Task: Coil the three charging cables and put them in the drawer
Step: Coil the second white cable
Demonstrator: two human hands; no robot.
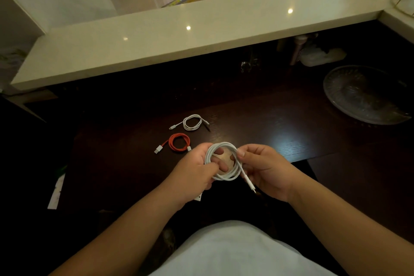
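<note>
A white charging cable is wound in a loop between both hands above the dark wooden desk. My left hand grips the loop's left side, fingers through it. My right hand pinches the loop's right side, and the loose plug end hangs down past its palm. A coiled red cable with white plugs lies on the desk just beyond my left hand. Farther back lies a smaller coiled white cable. No drawer shows in view.
A cut-glass plate sits at the desk's right. A pale stone counter ledge overhangs the back of the desk. Small items, a pinkish bottle and a white lump, stand in the shadow beneath it. A white paper strip lies at the left.
</note>
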